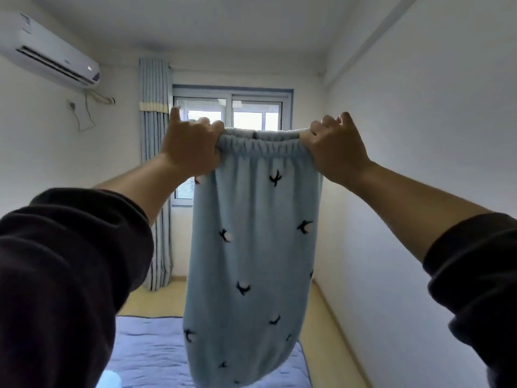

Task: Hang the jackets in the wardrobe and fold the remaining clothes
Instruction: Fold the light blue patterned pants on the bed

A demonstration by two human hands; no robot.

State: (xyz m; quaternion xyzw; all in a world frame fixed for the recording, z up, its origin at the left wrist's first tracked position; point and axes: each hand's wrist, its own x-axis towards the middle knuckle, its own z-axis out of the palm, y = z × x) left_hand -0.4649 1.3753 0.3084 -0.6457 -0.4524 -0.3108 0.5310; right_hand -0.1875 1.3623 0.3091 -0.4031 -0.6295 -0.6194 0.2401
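Note:
Light blue fleece pants (251,247) with small black-and-white bird prints hang in front of me, held up at arm's length by the elastic waistband. My left hand (190,144) grips the left end of the waistband. At the right end my right hand (335,147) grips it too, and the band is stretched between them. The legs hang straight down together, and their lower end dangles above the bed. No jackets or wardrobe are in view.
A bed with a blue quilt (151,351) lies below. A window (232,113) is straight ahead with a blue curtain (156,163) at its left. An air conditioner (50,51) is mounted high on the left wall. A white wall (419,163) runs along the right.

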